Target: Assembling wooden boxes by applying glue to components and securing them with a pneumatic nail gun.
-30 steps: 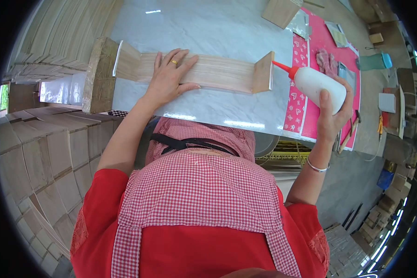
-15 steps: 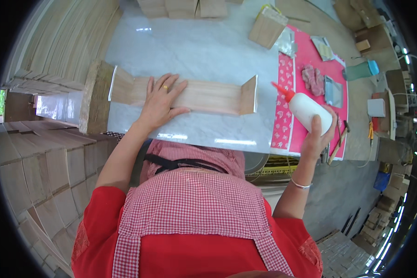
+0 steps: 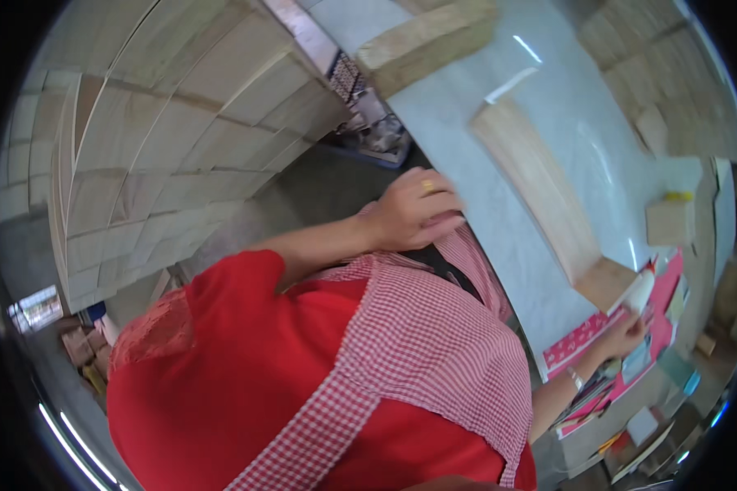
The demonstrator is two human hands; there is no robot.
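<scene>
My left hand (image 3: 418,209) is off the table, in front of its edge and over my checked apron. Its fingers are loosely bent and slightly blurred, and nothing shows in them. On the table lies a long pale wooden board (image 3: 540,180) with a short end board (image 3: 606,283) standing at its near right end. A white strip (image 3: 512,85) marks the far end. My right hand (image 3: 626,331) is closed around a white squeeze bottle (image 3: 642,291) with a red nozzle, held close beside the end board. Fingers partly hide the bottle.
Tall stacks of wooden boards (image 3: 180,139) stand to the left. A thick wooden block (image 3: 426,45) sits at the table's far edge. Beyond the board are more wooden pieces (image 3: 671,74) and a small wooden block (image 3: 670,222). A blue-lidded bottle (image 3: 680,372) lies at right.
The view has swung left. My left hand has lifted off the long board and moved back past the table edge. My right hand still holds the squeeze bottle, now nearer the end board.
</scene>
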